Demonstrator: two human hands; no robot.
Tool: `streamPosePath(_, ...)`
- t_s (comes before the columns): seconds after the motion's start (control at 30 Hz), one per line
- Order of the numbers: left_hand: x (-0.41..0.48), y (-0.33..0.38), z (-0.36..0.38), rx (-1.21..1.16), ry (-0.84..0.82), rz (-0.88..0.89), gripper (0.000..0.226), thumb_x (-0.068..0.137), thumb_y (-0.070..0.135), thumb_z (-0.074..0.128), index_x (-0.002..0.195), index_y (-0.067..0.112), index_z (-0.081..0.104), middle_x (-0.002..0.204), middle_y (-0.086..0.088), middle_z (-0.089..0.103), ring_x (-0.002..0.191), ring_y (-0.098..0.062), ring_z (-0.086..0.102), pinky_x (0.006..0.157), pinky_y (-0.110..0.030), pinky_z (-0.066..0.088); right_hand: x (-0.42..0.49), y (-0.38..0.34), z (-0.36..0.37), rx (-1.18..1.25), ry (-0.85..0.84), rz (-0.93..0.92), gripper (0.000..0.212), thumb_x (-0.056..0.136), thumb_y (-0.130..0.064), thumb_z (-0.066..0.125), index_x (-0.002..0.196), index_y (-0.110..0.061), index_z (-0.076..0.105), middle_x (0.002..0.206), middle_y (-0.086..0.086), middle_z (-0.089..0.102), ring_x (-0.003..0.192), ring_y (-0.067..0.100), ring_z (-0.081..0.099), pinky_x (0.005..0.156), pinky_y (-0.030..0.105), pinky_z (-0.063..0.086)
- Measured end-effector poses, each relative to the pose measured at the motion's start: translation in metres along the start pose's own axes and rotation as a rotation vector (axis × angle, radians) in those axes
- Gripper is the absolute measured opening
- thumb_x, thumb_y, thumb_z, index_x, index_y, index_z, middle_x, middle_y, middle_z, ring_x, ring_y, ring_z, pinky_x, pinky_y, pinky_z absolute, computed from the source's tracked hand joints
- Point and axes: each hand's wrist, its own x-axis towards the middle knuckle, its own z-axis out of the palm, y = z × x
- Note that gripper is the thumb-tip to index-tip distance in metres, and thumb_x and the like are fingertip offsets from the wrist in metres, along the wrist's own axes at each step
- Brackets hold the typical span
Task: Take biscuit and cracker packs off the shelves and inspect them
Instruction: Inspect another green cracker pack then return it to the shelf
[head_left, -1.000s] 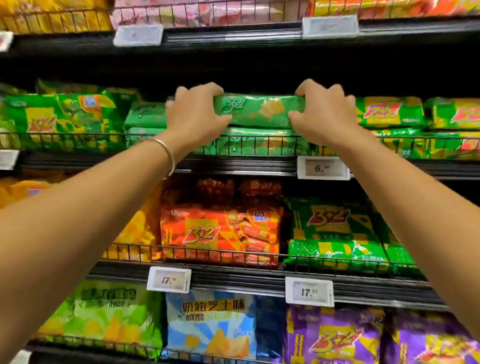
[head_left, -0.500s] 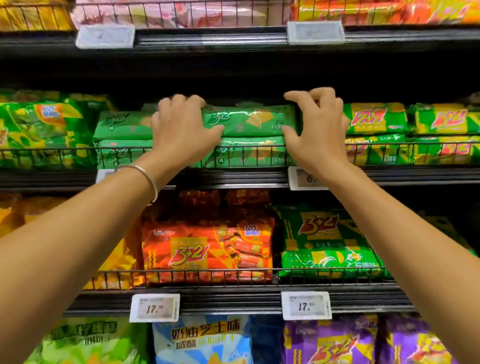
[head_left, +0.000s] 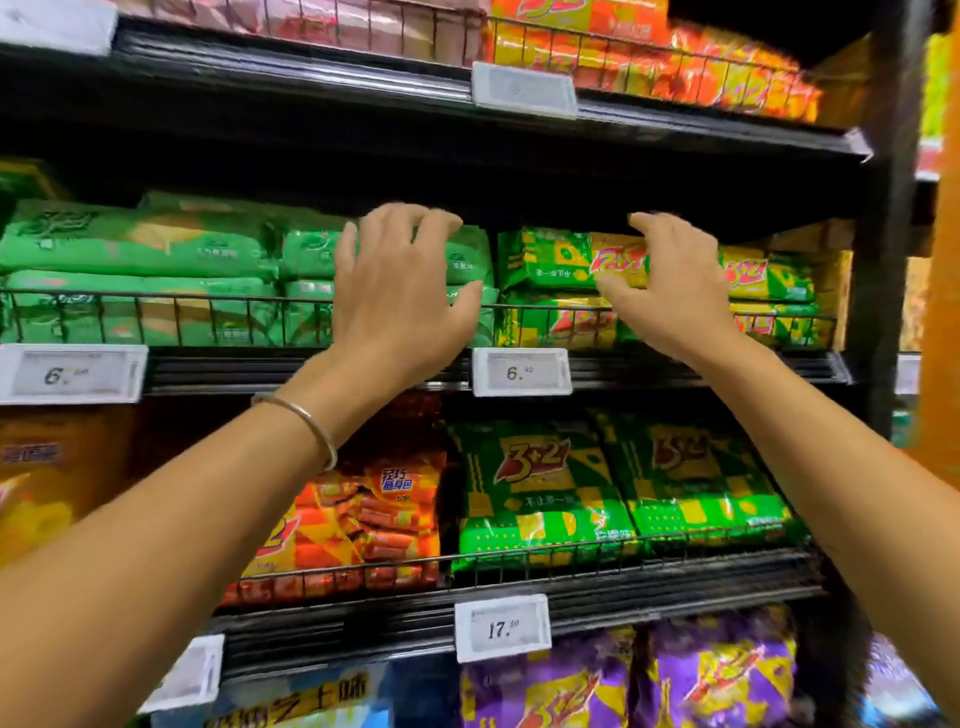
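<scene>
Biscuit packs (head_left: 156, 244) are lying in flat stacks on the middle shelf (head_left: 291, 369), behind a low wire rail (head_left: 156, 304) along its near edge. The green ones are filling the left part of the row. A yellow-and-green pack (head_left: 550, 257) is sitting on top of the stack just right of them.

The left hand (head_left: 400, 296) is reaching up in front of the rightmost green pack (head_left: 470, 254). Its fingers are spread wide and only lightly bent, the thumb is pointing right above the rail, and it is holding nothing. Blur is hiding whether the fingertips are touching the wrapper. A thin metal bracelet (head_left: 311, 421) is circling that wrist.

The right hand (head_left: 675, 296) is reaching to the yellow-and-green pack, its fingers arching over the top edge and its thumb lying against the front. Whether it is actually gripping the pack cannot be told.

A white price tag (head_left: 521, 371) is hanging on the shelf edge between the two wrists. On the shelf below, an orange bag (head_left: 374, 519) is standing just left of a large green-and-yellow bag (head_left: 535, 493).
</scene>
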Motion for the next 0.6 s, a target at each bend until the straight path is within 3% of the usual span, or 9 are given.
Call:
streamPosePath(0.13,0.019,0.032,0.021,0.083,-0.138,-0.045,0.093,0.096,0.074,0.045,0.16,0.009,0.028,0.154,-0.016,0.047,0.147,-0.037,0.037,0.125,-0.062,0.017,0.013,0.023,-0.007,-0.04,-0.055,-0.072,0.066,0.094,-0.051,0.067,0.146,-0.015,0.053,0.145,0.012,0.058,0.135,0.037,0.049,0.115,0.052,0.036)
streamPosePath(0.23,0.03,0.045,0.03,0.17,-0.185,-0.107,0.102,0.09,0.086,0.033,0.155,0.008,0.036,0.152,-0.017,0.047,0.147,-0.038,0.035,0.126,-0.064,0.011,0.0,0.038,-0.009,0.098,0.076,-0.18,0.053,0.091,-0.041,0.073,0.137,-0.017,0.061,0.134,0.007,0.062,0.128,0.032,0.051,0.11,0.052,0.04)
streamPosePath(0.33,0.034,0.058,0.036,0.052,-0.173,-0.148,0.083,0.088,0.082,0.049,0.141,0.018,0.052,0.139,-0.01,0.056,0.141,-0.034,0.041,0.126,-0.063,0.011,-0.014,0.05,-0.008,0.189,0.212,-0.262,0.043,0.087,-0.033,0.071,0.128,-0.019,0.063,0.127,0.001,0.062,0.122,0.028,0.051,0.104,0.047,0.04)
streamPosePath(0.47,0.029,0.074,0.042,-0.196,0.001,-0.123,0.05,0.093,0.052,0.071,0.126,0.017,0.059,0.121,-0.002,0.064,0.124,-0.026,0.056,0.128,-0.061,0.006,-0.023,0.067,-0.002,0.32,0.299,-0.302,0.046,0.086,-0.021,0.072,0.132,-0.016,0.063,0.135,0.005,0.058,0.129,0.027,0.049,0.108,0.045,0.039)
streamPosePath(0.53,0.024,0.08,0.043,-0.29,0.052,-0.094,0.046,0.094,0.046,0.073,0.123,0.013,0.059,0.113,0.001,0.065,0.112,-0.023,0.063,0.126,-0.061,0.018,-0.024,0.074,0.002,0.407,0.306,-0.304,0.05,0.087,-0.018,0.072,0.135,-0.012,0.061,0.139,0.007,0.056,0.133,0.027,0.049,0.112,0.045,0.038)
streamPosePath(0.57,0.023,0.082,0.043,-0.336,0.073,-0.084,0.044,0.094,0.044,0.074,0.122,0.012,0.059,0.109,0.004,0.065,0.107,-0.017,0.065,0.121,-0.057,0.033,-0.023,0.077,0.003,0.451,0.302,-0.307,0.052,0.087,-0.017,0.072,0.137,-0.011,0.059,0.14,0.008,0.056,0.135,0.026,0.048,0.114,0.045,0.038)
streamPosePath(0.6,0.023,0.083,0.043,-0.377,0.094,-0.084,0.04,0.094,0.041,0.075,0.119,0.014,0.058,0.104,0.01,0.064,0.101,-0.006,0.066,0.111,-0.042,0.048,-0.022,0.08,0.003,0.495,0.292,-0.315,0.053,0.089,-0.016,0.071,0.139,-0.008,0.057,0.141,0.009,0.055,0.136,0.025,0.048,0.116,0.043,0.038)
